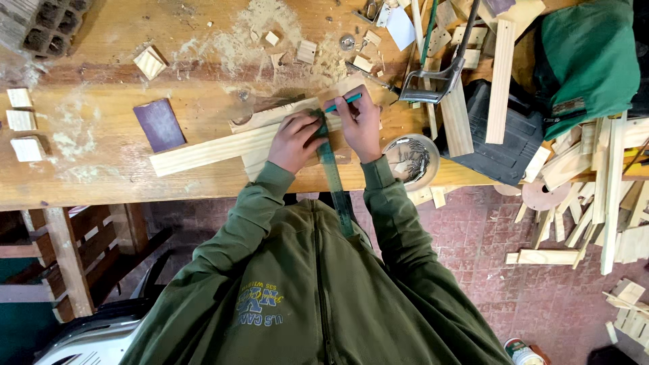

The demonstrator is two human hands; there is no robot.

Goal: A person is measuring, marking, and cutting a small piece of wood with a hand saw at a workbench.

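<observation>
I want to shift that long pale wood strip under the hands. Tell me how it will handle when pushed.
The wood strip looks stiff and light. Lying flat, it should slide over the dusty workbench rather than roll. The left hand pins it, so it may pivot there.
</observation>
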